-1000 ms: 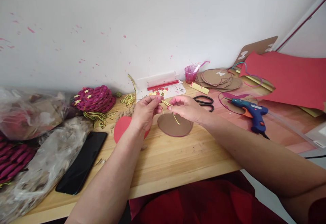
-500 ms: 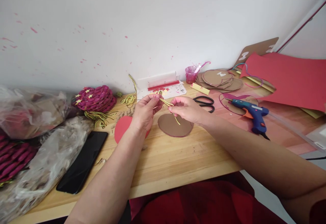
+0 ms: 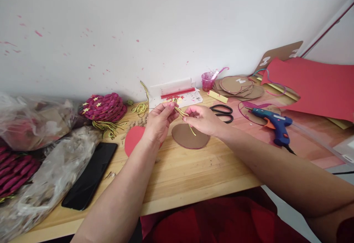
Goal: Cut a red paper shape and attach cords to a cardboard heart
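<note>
My left hand [image 3: 162,119] pinches some yellow-green cord [image 3: 181,112] between thumb and fingers, above the table. The other end of the cord runs into my right hand [image 3: 203,119], also closed on it, and a loose tail dangles below. Under my right hand lies a brown cardboard oval [image 3: 190,136] with a pinkish edge. A red paper shape [image 3: 133,139] is partly covered by my left forearm. Black-handled scissors [image 3: 222,113] rest just beyond my right hand, their blades hidden.
A blue glue gun [image 3: 273,123] lies at right near red sheets [image 3: 318,88]. Cardboard cutouts [image 3: 238,86] and a pink-stained cup [image 3: 208,81] stand behind. At left are a phone [image 3: 90,176], plastic bags [image 3: 66,165], magenta braided pieces [image 3: 106,106] and a coil of cord [image 3: 140,108].
Hardly anything differs. Both hands keep hold of the cord in nearly the same place, and the view has shifted very slightly.
</note>
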`<state>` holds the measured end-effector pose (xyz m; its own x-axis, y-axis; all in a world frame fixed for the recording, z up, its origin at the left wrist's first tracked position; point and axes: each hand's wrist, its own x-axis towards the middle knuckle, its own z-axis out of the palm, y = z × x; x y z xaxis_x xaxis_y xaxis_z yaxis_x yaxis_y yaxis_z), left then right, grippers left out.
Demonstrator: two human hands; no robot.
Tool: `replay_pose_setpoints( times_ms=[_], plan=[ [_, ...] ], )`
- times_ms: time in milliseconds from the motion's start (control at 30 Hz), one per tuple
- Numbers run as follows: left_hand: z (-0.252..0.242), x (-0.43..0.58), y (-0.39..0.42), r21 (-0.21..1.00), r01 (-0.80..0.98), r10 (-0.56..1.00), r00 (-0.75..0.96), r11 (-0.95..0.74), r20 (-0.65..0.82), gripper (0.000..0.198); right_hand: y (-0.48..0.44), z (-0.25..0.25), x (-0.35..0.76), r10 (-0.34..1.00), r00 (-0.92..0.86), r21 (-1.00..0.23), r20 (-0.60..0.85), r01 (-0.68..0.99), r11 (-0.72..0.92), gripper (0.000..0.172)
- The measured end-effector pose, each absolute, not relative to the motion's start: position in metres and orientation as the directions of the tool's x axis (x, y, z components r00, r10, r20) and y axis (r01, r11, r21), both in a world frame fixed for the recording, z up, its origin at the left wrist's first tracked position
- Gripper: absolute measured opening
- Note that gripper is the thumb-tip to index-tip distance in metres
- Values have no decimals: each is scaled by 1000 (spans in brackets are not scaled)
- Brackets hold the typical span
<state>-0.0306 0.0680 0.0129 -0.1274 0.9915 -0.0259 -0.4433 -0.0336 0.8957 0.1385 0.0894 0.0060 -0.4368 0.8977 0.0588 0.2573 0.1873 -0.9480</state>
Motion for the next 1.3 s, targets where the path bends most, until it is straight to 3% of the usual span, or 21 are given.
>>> replay_pose_setpoints(
  times_ms=[800, 1133, 1300],
  plan=[
    [14, -29, 67, 885, -466, 993, -93, 20, -71, 30, 89, 3, 137, 883, -460, -908, 95, 324, 266, 12],
    [17, -27, 65, 870, -488, 988, -85, 68, -125, 20, 91, -6, 136, 872, -473, -877, 129, 356, 323, 14],
    [18, -24, 65, 839, -540, 987, -87, 66, -134, 4, 92, -8, 134, 865, -478, -872, 154, 346, 346, 15]
  ],
)
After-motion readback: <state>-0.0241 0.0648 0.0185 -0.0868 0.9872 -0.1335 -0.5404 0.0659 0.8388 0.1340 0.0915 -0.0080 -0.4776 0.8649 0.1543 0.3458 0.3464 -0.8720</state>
